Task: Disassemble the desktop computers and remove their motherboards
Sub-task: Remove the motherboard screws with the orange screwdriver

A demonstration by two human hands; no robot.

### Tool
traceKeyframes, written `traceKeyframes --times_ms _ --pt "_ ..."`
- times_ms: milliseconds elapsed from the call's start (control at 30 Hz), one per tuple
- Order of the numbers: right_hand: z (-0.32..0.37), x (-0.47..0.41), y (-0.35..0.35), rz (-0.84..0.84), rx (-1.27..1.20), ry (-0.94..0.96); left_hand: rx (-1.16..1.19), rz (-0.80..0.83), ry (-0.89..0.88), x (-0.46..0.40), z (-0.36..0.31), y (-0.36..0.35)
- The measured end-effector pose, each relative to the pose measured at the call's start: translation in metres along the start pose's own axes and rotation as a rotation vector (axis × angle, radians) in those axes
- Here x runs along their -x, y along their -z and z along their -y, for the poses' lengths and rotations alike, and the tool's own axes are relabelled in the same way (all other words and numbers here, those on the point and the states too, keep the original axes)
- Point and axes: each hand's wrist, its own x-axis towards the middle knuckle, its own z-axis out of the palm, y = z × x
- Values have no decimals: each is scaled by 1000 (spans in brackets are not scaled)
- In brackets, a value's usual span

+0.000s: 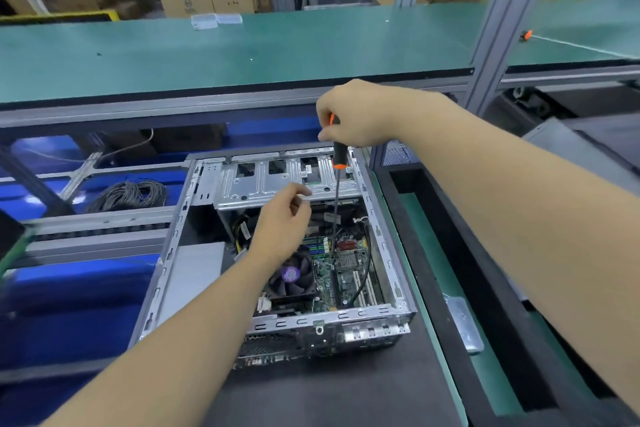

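The motherboard (341,265) lies flat in the open case (375,229), below both your hands. Your right hand (360,114) grips the screwdriver (337,180) upright, tip at the board's far edge (contact unclear); your left hand (282,224) hovers nearer, fingers loosely curled.

**Open desktop case with motherboard still inside**

The grey sheet-metal desktop computer case (277,253) lies on its side on the dark table (346,399), its side panel off and its interior facing up. A silver perforated drive cage (277,180) spans the far end. On the floor of the case lies the green motherboard (341,270), with a black cooler fan (290,276) bearing a purple centre label, a small finned silver heatsink and white expansion slots.
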Motion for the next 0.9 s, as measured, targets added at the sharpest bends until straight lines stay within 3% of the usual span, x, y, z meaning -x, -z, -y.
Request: traceKeyframes --times_ms 167,900 --pt "6 -3 0 -28 -2 15 151 180 -82 -18 -38 -5" --pt "-3 11 4 3 -130 4 61 130 -114 -30 -37 -21"
